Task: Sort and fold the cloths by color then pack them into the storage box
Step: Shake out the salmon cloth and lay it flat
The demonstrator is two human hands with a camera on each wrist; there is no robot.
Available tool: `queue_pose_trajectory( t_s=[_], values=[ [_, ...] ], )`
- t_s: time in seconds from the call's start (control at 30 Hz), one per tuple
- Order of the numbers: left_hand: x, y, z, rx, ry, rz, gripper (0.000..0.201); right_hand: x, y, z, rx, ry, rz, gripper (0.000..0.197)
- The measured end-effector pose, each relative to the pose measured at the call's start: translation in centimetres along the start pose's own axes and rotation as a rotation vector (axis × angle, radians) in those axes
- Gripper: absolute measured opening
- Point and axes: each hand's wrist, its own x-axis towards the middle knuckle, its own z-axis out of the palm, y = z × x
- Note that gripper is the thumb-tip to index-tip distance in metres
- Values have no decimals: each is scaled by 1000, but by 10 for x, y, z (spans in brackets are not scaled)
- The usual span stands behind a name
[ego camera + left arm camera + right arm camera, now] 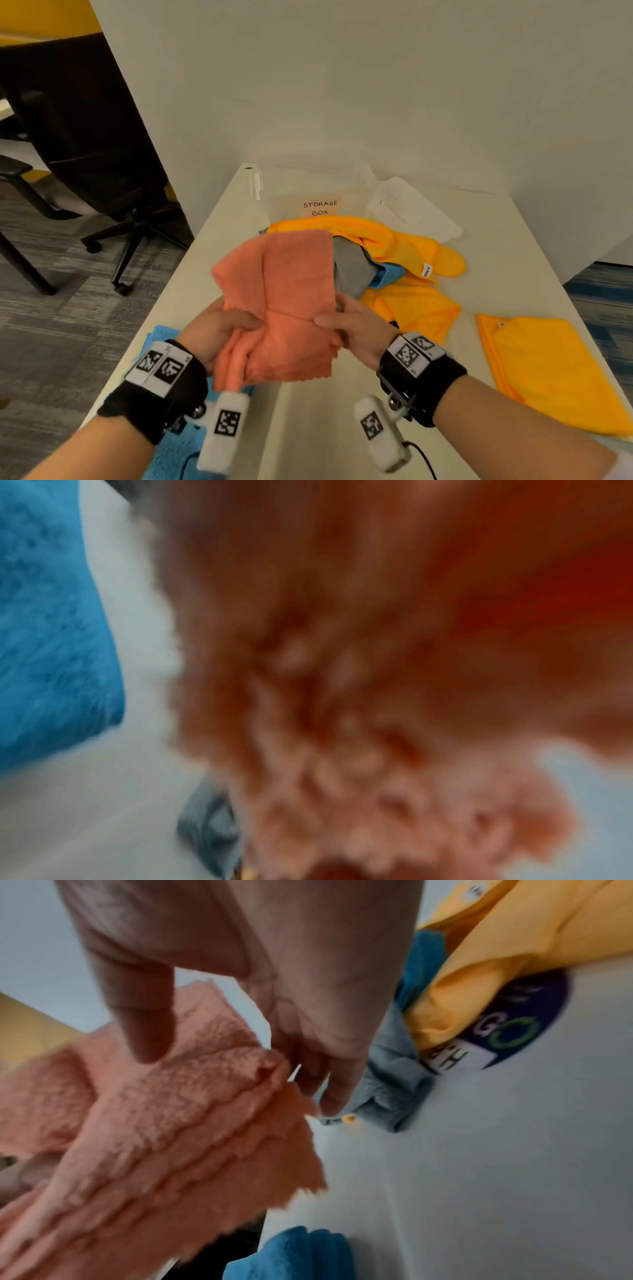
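Held cloth: a salmon-pink fleecy microfibre cloth (291, 301), partly folded with pinked edges, is held up in the air above the near half of the desk, between both hands; in the left wrist view it is a blurred mass (377, 669), in the right wrist view its layered edges show (154, 1137).
Left hand: the left hand (219, 329) grasps the cloth's lower left part, fingers (239, 323) curled into the folds.
Right hand: the right hand (356, 329) pinches the cloth's right edge, thumb (143, 1020) on top, the other fingers (329, 1085) behind the edge.
Unsorted pile: just beyond the held cloth lie crumpled yellow-orange microfibre cloths (404, 274), a grey cloth (352, 270) and a bit of blue cloth (387, 274) between them.
Folded yellow: a folded yellow-orange cloth (548, 370) lies flat at the desk's right side, apart from the pile.
Folded blue: a blue fleecy cloth (178, 442) lies at the near left edge under the left wrist; it also shows in the left wrist view (51, 628).
Box: a clear plastic storage box with a paper label reading "STORAGE BOX" (320, 208) stands at the far end, touching the pile.
Lid: a clear plastic lid (414, 209) lies right of the box.
Surface: a white desk (329, 428) against a white wall.
Sticker: a round dark-blue sticker (507, 1026) on the desk is partly under a yellow cloth.
Beyond: a black office chair (85, 137) stands left on grey carpet.
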Motion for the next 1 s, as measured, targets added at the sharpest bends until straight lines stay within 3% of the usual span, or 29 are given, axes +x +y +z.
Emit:
queue_pose_trajectory(
  t_s=[0.07,0.1,0.17,0.23,0.37,0.47,0.6,0.77,0.83,0.9,1.0],
  values=[
    [7,13,-11,51,-28,-19,79,19,-7,10,-36,26,0,78],
    [10,19,-16,66,-48,-21,84,28,-9,14,-65,50,0,69],
    [20,28,-24,92,-57,-13,79,44,-13,20,-141,95,-21,49],
    [34,36,-33,191,25,22,78,61,-17,28,-251,131,-45,48],
    [60,43,-54,865,184,114,105,89,-23,45,-517,189,-134,45],
    [71,49,-58,1089,232,94,91,107,-19,58,-584,200,-140,41],
    [87,48,-71,1140,239,115,61,120,-8,68,-556,195,-40,48],
    [113,31,-105,1276,285,-21,35,130,10,72,-791,117,113,29],
    [123,20,-117,1330,298,-113,43,133,17,71,-960,68,121,19],
    [130,10,-126,1379,308,-207,54,134,23,69,-1085,22,127,34],
    [140,-3,-134,1430,336,-266,45,133,24,64,-1092,20,135,32]
  ],
)
